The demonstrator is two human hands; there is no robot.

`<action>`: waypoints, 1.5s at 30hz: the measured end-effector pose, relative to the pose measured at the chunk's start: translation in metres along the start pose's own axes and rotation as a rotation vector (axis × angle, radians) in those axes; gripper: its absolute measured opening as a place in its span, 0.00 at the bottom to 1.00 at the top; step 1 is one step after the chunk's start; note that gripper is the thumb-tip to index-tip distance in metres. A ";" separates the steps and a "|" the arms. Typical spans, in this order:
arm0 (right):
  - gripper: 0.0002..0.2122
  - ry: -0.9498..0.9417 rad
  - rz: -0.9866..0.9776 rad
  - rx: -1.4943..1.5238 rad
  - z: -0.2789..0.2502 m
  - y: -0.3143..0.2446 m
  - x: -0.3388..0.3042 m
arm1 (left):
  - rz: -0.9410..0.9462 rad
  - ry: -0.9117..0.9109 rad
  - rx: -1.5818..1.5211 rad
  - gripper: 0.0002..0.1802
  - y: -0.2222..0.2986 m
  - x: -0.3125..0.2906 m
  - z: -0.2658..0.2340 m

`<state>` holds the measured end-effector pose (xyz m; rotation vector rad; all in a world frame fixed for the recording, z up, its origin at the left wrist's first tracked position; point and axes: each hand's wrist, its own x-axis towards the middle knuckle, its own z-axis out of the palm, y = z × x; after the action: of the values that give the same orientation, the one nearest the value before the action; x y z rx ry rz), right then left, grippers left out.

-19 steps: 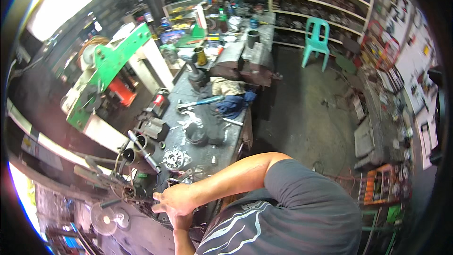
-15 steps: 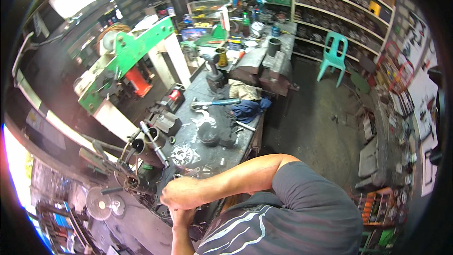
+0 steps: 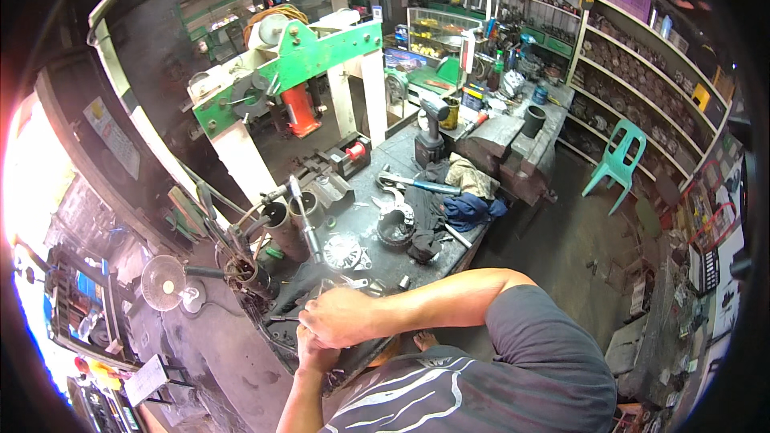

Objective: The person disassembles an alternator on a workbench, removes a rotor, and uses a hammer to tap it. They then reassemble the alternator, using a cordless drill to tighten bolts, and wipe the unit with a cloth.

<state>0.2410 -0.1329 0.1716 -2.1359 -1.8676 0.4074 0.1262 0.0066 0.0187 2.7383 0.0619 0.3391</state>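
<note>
Two hands, stacked at the near end of the desk (image 3: pixel 377 152), much as half a second ago: right hand (image 3: pixel 345 317) on top, knuckles up and fingers curled close together, left hand (image 3: pixel 315 355) mostly hidden beneath it. Cannot tell whether either is pinching anything, or what. Under both, a dark part (image 3: pixel 362 350) at the desk's near edge, too shadowed to make out. Hardly any shift in the hands themselves since the earlier views, only a slight drift of the right one along the edge. The real change lies in the view, swung up and around, with the green press frame (image 3: pixel 297 64) now large and near the middle and the shelves (image 3: pixel 642 72) pushed to the right. Judged from that, work still at the same spot, close fingerwork on the dark part and no reach toward any tool. Counted across the desk and around it: one green press frame with one red jack (image 3: pixel 301 108) inside it, two upright metal tubes (image 3: pixel 279 226) side by side near the left edge, one round finned casting (image 3: pixel 345 252), one dark ring-shaped part (image 3: pixel 393 230), one blue-handled wrench (image 3: pixel 419 184), one heap of rags (image 3: pixel 453 200), one cordless drill (image 3: pixel 431 124) standing upright, one black pot (image 3: pixel 533 120), one small fan (image 3: pixel 164 282) left of the desk, one turquoise plastic chair (image 3: pixel 618 160) well apart on the floor.
</note>
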 end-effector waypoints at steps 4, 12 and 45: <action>0.16 0.023 -0.261 0.008 -0.002 0.005 -0.004 | 0.076 0.152 -0.009 0.12 0.002 -0.006 0.003; 0.20 0.216 -0.340 0.020 0.006 0.009 -0.001 | 0.023 0.154 -0.190 0.19 0.015 -0.008 -0.004; 0.13 -0.147 -0.176 -0.114 -0.039 -0.006 0.009 | -0.179 0.297 -0.664 0.36 0.042 -0.041 0.003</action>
<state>0.2516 -0.1243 0.2095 -2.0383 -2.1890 0.4386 0.0873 -0.0371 0.0221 1.9970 0.2277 0.5906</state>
